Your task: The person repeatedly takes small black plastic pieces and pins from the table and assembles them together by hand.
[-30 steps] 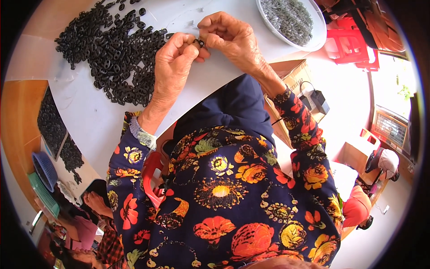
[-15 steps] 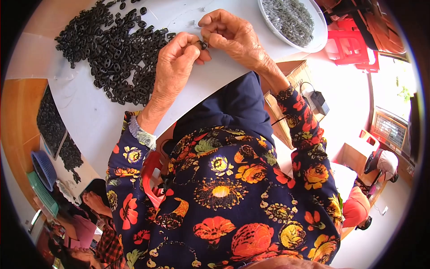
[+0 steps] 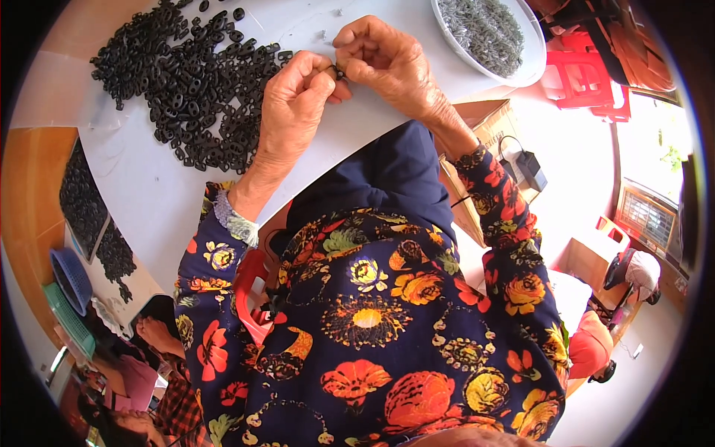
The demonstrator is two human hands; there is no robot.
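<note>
Left hand (image 3: 293,108): thumb and fingers pinching 1 small black part (image 3: 339,74) over white table (image 3: 153,197), near its edge. Right hand (image 3: 395,71): thumb and index finger drawn together at part's right side; cannot tell whether they pinch it too. Left of hands, on table: pile of black pieces (image 3: 179,86), many with 2 holes. Right of hands: white tub (image 3: 534,63) of small clear pieces. Nearby, cardboard box (image 3: 502,125). Farther right, red stool (image 3: 577,78). Far left, blue basket (image 3: 71,281) beside green basket (image 3: 68,320).
</note>
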